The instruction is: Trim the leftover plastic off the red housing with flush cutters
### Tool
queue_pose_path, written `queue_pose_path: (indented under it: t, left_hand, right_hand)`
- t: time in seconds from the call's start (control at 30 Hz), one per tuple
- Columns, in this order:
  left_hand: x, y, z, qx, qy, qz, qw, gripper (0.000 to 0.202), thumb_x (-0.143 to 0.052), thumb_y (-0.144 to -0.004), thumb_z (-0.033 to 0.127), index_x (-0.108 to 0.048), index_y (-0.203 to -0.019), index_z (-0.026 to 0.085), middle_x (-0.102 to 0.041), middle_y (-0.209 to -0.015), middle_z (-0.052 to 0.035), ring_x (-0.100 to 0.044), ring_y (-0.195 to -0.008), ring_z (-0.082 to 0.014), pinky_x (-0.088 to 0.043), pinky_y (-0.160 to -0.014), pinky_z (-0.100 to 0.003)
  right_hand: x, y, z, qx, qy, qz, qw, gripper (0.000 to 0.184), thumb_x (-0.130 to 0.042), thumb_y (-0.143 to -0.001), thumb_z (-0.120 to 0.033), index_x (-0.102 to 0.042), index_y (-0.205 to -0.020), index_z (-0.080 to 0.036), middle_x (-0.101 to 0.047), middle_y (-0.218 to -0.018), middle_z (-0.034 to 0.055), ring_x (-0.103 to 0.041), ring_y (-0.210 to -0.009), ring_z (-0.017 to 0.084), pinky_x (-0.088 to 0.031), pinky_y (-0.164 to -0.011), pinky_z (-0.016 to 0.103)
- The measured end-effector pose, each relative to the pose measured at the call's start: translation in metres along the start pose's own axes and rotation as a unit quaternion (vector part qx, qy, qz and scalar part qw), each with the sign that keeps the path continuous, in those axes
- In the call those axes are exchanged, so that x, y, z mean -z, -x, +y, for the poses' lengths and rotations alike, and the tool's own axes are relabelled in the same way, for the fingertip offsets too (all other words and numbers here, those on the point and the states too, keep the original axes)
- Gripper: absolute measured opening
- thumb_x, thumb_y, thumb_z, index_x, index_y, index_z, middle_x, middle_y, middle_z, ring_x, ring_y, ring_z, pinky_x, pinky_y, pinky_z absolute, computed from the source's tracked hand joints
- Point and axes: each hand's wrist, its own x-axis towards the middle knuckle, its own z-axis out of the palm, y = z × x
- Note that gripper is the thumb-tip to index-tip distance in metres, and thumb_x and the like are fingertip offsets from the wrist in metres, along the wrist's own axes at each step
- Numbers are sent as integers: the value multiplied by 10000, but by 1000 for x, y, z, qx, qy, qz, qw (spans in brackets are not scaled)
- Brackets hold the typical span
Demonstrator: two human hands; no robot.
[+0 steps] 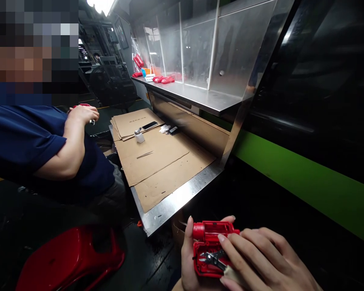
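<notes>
My left hand (188, 258) is closed around a red plastic casing (210, 229) at the bottom of the head view, its thumb along the left side. The casing shows a hollow upper part with a ribbed round end and a ridged lower part. My right hand (267, 258) is closed on a pair of side cutters (215, 258) with a pale handle grip. The cutters' metal jaws lie over the lower part, slightly apart and pointing left. My right fingertips touch the casing near its middle. Part of the handles is hidden by the right hand.
A metal-edged table (182, 198) covered with cardboard (160, 169) holds tweezers (145, 154), a small white bottle (139, 136) and a phone (149, 125). Red parts (167, 80) lie on a metal shelf (200, 94). A co-worker (48, 149) is at left, near a red stool (57, 258).
</notes>
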Motion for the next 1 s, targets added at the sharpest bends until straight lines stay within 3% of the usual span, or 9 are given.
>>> queue_pose_path:
  t: [0.17,0.67,1.0]
  left_hand:
    - [6,-1,0,-2,-25,-12,1000,827,-319,-910,750,-518,-1410,121,-597,-1300,-204,-514,-1278,-379,-306,-1143,-507]
    - [9,-2,1,3,-39,16,999,874,-356,-882,774,-499,-1415,97,-612,-1272,-213,-540,-1242,-388,-351,-1106,-497]
    - [9,-3,-3,12,-52,45,998,840,-464,-860,775,-538,-1382,121,-652,-1197,-187,-604,-1137,-363,-459,-959,-431]
  right_hand:
    - [-5,-2,0,10,9,2,1000,356,-405,-1043,-353,-712,-1101,-182,-757,-1038,-15,-654,-993,164,-423,-905,369]
    - [-5,-1,1,0,-5,-8,1000,344,-442,-1031,-370,-713,-1107,-171,-757,-1026,6,-658,-963,175,-430,-890,374]
    - [-4,-4,-2,-9,-23,0,1000,264,-486,-1015,-310,-715,-1080,-196,-755,-1004,18,-665,-970,159,-429,-894,360]
